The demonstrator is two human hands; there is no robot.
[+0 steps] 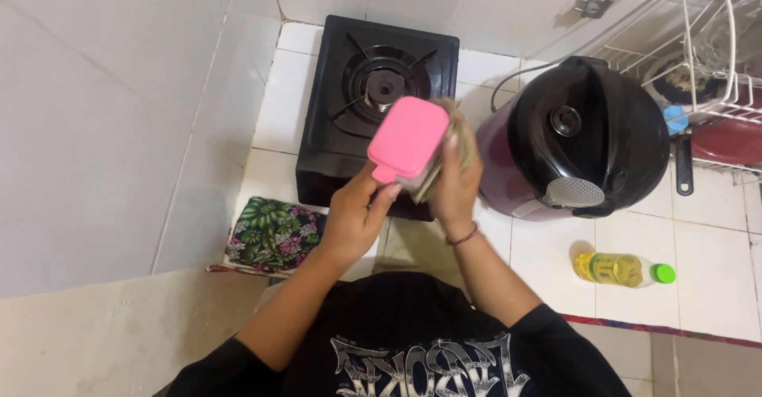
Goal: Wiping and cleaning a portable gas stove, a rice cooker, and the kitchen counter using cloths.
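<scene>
The left hand (353, 218) is seen closed around the lower end of a container with a pink lid (409, 139), with the thumb placed close under the small tab of the lid. The right hand (454, 186) is wrapped around the far side of the same container, the fingers curled and pressed on its wall; something pale and fibrous is also seen between this hand and the container, but what it is cannot be told. The container is held in the air, in front of the black gas stove (373, 99) and slightly above its front edge. Its long axis is tilted, running from the tab near the left hand up and away toward the burner. Both hands are touching it, the left at the near end and the right along the side.

To the right of the stove, a large rice cooker (587, 139) with a black lid is placed on the white tiled counter (706, 262). Further right of the stove, a white wire dish rack (706, 40) is seen. To the left of the stove front, a floral cloth (274, 234) is laid. Well right of the stove and nearer to the person, a small oil bottle (623, 270) with a green cap is lying on its side.
</scene>
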